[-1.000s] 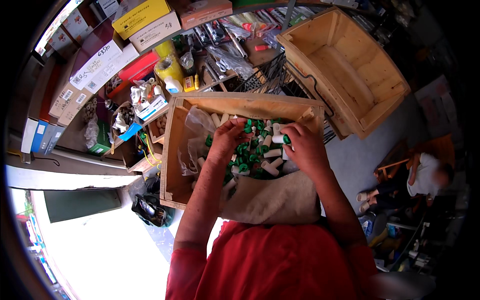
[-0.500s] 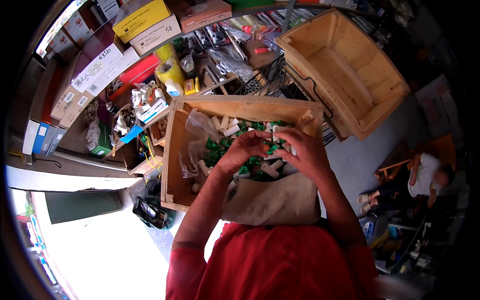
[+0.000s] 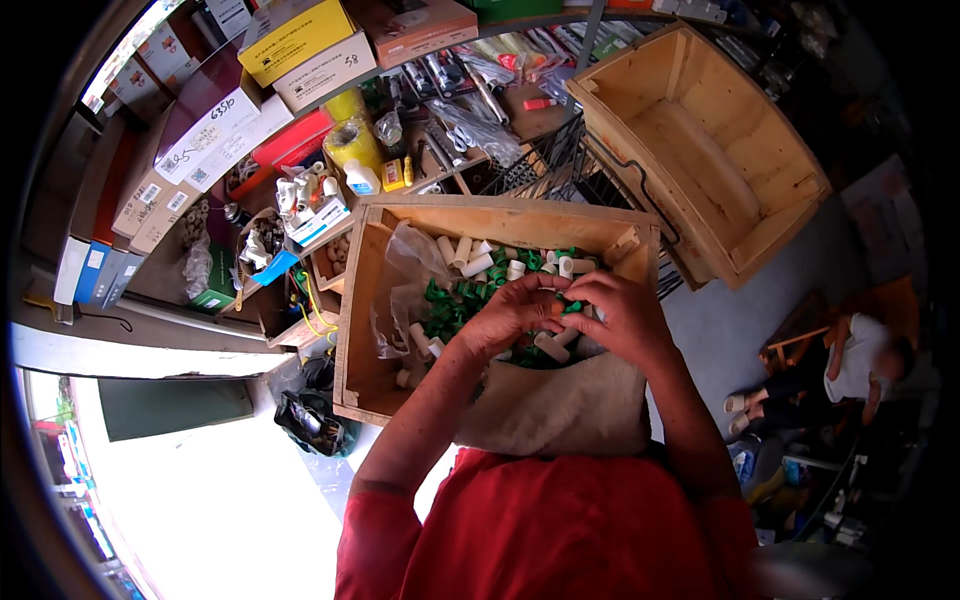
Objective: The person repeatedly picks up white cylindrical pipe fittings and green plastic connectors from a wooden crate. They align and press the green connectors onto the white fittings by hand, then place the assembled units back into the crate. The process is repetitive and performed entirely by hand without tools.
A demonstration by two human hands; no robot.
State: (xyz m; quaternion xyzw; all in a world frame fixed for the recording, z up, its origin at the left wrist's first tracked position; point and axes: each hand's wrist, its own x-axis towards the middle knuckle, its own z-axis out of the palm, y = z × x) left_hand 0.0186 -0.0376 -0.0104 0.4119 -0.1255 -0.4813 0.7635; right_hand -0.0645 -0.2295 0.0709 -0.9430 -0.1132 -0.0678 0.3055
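Observation:
My left hand (image 3: 512, 315) and my right hand (image 3: 625, 318) meet over a wooden box (image 3: 480, 210), fingers curled and closed together. Between their fingertips is a small green plastic piece (image 3: 572, 307); the fingers cover part of it, so its full shape is hidden. Below them the box holds a jumble of short white plastic pipe fittings (image 3: 552, 346) and loose green plastic pieces (image 3: 450, 308). A clear plastic bag (image 3: 408, 262) lies crumpled against the box's left side. A brown cloth (image 3: 560, 405) drapes over the near edge.
Another wooden box (image 3: 700, 150) stands to the far right, beside a black wire rack (image 3: 560, 160). Behind, a shelf carries cartons (image 3: 300, 50), yellow tape rolls (image 3: 352, 145) and packaged tools. A person (image 3: 850, 360) sits at the right. A dark bag (image 3: 315, 425) rests on the floor at left.
The whole view has shifted slightly, so the boxes appear a little lower and further right. My hands stay together over the box, fingers still working on the green piece.

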